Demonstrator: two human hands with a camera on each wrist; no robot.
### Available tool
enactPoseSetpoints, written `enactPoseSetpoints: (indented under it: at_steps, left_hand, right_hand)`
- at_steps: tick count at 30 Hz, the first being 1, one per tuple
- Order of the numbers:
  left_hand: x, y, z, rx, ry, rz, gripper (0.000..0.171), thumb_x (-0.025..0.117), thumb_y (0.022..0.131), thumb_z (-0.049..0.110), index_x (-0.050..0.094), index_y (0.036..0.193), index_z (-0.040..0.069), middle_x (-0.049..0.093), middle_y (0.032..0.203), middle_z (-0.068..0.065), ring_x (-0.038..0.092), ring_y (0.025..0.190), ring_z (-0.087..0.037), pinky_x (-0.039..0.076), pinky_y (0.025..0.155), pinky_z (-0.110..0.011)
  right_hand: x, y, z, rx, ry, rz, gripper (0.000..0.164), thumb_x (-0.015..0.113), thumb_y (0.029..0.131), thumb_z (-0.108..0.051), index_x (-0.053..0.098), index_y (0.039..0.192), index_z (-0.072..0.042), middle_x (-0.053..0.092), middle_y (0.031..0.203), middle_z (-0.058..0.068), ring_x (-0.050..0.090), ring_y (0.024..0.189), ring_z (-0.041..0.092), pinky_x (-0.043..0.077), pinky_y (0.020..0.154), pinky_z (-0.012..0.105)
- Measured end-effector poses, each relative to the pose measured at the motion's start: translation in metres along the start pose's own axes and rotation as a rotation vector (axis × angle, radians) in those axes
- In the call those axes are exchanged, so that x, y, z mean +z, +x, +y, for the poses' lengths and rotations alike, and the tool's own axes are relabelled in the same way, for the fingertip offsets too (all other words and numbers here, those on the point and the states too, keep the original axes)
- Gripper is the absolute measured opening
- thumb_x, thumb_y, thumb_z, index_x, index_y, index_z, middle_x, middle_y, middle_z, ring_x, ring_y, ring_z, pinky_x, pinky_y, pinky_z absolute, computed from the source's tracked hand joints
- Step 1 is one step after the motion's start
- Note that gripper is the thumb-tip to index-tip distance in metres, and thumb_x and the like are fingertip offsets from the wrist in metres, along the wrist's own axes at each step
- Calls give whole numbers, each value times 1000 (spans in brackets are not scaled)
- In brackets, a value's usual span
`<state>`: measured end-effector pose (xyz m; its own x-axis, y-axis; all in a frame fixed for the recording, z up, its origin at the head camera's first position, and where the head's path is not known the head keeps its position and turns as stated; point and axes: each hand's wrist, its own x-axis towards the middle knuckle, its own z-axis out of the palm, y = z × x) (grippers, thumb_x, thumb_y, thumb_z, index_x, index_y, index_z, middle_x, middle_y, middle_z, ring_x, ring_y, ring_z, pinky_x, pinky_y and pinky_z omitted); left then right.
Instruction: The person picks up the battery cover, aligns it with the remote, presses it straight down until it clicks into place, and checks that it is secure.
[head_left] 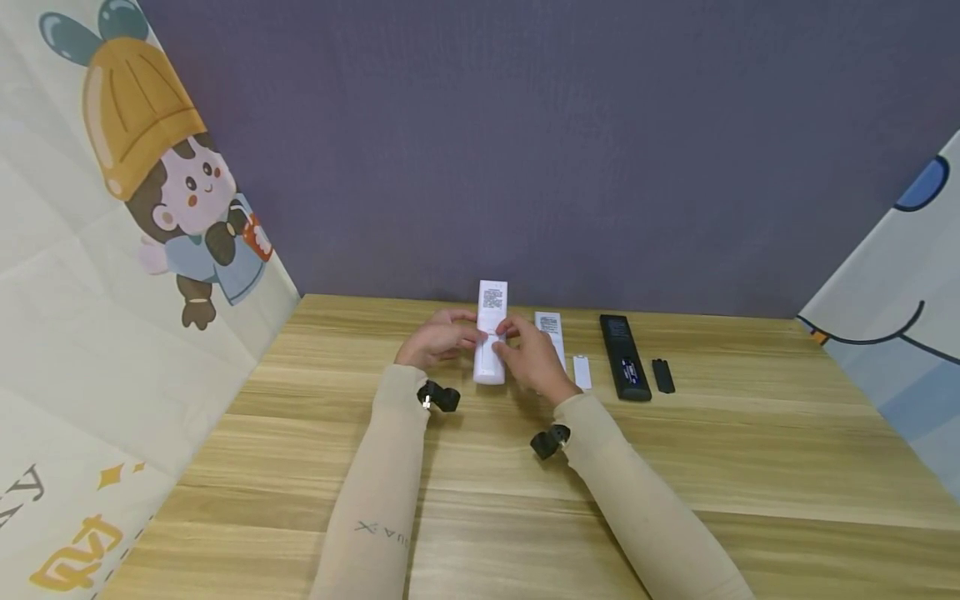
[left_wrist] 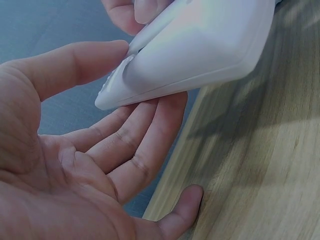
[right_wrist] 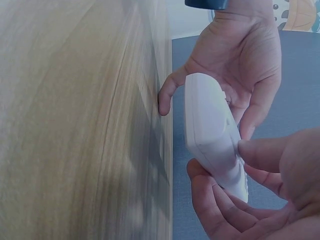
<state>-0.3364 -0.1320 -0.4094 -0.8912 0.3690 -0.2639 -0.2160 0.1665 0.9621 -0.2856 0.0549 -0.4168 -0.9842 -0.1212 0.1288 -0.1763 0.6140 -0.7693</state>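
A white remote control (head_left: 491, 367) is held with its back, bearing a printed label, facing up. My left hand (head_left: 442, 337) grips its left side; in the left wrist view the thumb lies on the upper face and fingers (left_wrist: 145, 145) support it below. From the right, my right hand (head_left: 534, 358) pinches it, its thumb (right_wrist: 262, 152) on the back near the cover seam. A raised edge and small dark gap show along that seam in the left wrist view. Shadows on the wood suggest that the remote is lifted off the table.
Right of the hands lie a second white remote (head_left: 549, 323), partly hidden by the right hand, and a white battery cover (head_left: 582, 372). Farther right are a black remote (head_left: 619, 346) with its battery compartment exposed and a black cover (head_left: 663, 377). A dark panel (head_left: 525, 167) borders the wooden table (head_left: 495, 517).
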Motion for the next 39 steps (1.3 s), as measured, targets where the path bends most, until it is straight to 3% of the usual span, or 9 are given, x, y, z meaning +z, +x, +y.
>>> enactPoseSetpoints:
  at_steps: [15, 34, 39]
  left_hand:
    - [1, -1, 1, -9, 5, 16, 55, 70, 92, 3, 51, 143, 3, 75, 107, -15, 70, 102, -28, 48, 107, -52]
    - [3, -2, 2, -17, 0, 33, 53, 69, 92, 1, 51, 142, 2, 75, 97, -9, 70, 99, -26, 48, 107, -53]
    - [3, -3, 2, -17, -3, 30, 54, 68, 92, 0, 50, 143, 1, 75, 102, -13, 70, 100, -28, 49, 107, -53]
  right_hand:
    - [0, -1, 0, -21, -5, 7, 15, 68, 98, -15, 61, 111, -12, 69, 126, 19, 72, 96, 29, 56, 81, 41]
    - [1, 0, 1, -22, -5, 15, 14, 69, 97, -15, 64, 110, -11, 69, 126, 18, 74, 97, 30, 59, 82, 42]
    - [2, 1, 1, -20, -11, 21, 14, 69, 97, -14, 65, 110, -11, 70, 125, 17, 73, 97, 30, 59, 81, 42]
